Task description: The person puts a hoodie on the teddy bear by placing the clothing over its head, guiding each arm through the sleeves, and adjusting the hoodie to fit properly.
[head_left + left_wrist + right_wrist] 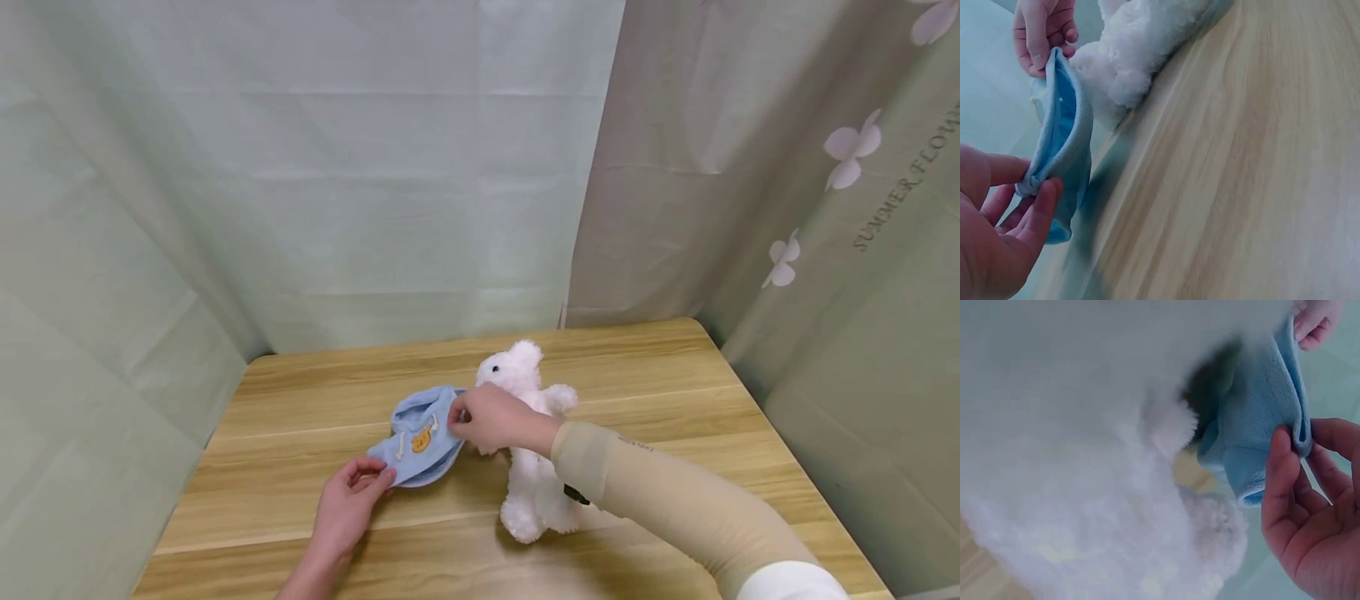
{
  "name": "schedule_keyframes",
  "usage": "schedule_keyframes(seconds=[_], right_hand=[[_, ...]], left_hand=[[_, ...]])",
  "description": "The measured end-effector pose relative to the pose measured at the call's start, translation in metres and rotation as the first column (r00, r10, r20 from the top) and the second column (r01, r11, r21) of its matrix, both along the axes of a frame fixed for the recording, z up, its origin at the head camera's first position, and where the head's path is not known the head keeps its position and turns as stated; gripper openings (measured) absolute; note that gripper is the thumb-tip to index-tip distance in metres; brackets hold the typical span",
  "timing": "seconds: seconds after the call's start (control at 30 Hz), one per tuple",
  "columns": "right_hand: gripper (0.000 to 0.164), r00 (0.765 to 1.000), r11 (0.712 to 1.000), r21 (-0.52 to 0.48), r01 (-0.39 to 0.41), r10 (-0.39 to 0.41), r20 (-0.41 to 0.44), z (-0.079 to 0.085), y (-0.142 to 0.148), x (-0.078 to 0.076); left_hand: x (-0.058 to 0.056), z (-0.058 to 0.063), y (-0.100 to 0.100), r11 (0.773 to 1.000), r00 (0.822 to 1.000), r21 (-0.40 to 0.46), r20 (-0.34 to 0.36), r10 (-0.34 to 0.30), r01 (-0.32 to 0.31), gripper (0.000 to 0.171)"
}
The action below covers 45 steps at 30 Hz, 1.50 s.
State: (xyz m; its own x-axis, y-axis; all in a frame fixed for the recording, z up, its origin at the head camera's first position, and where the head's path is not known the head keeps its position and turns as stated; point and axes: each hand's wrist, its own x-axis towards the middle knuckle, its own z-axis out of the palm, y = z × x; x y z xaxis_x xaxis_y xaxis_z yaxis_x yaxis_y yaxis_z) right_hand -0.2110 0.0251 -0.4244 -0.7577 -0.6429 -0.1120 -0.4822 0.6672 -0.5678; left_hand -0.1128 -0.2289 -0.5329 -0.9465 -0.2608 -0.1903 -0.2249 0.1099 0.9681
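A small light-blue hooded doll garment (431, 433), with an orange bear patch and white cords on its front, is stretched between both hands. My left hand (352, 500) pinches its lower left corner between thumb and fingers. The right hand (495, 417) pinches the opposite side, crossing in front of a white plush toy (525, 492). In the left wrist view the garment's hem (1072, 125) gapes, showing the blue inside. The plush stands upright just right of the garment, its middle partly hidden by the right hand and forearm. In the right wrist view its blurred white fur fills the left side.
A wood-grain table (285, 450) lies under everything. Pale green curtains (375, 183) hang behind it and at both sides, the right one (847, 333) printed with flowers and lettering. A beige sleeve (675, 492) covers the right forearm.
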Motion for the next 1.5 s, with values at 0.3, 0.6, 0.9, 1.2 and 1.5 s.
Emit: schedule_keyframes(seconds=[0.3,0.6,0.9,1.2,1.5], right_hand=[[0.02,0.993,0.999,0.031,-0.013,0.017,-0.12,0.022,0.001,-0.008],[0.014,0.943,0.999,-0.044,0.017,-0.031,-0.331,0.042,0.019,-0.027],[0.017,0.909,0.968,-0.226,0.107,-0.188,-0.373,0.039,0.063,-0.041],[0.017,0.905,0.838,-0.487,0.246,-0.379,-0.195,0.016,0.115,-0.039],[0.023,0.902,0.84,-0.327,0.432,-0.401,0.159,-0.022,0.145,-0.038]], left_hand=[[-0.009,0.013,0.017,0.988,0.994,0.145,-0.084,0.074,-0.061,0.031],[-0.036,0.03,0.049,0.958,0.967,0.269,-0.2,0.158,-0.101,0.026],[-0.068,0.049,0.094,0.936,0.929,0.333,-0.298,0.22,-0.115,0.021],[-0.09,0.058,0.134,0.915,0.903,0.393,-0.355,0.242,-0.09,0.008],[-0.096,0.033,0.151,0.962,0.964,0.269,-0.244,0.108,-0.04,0.012]])
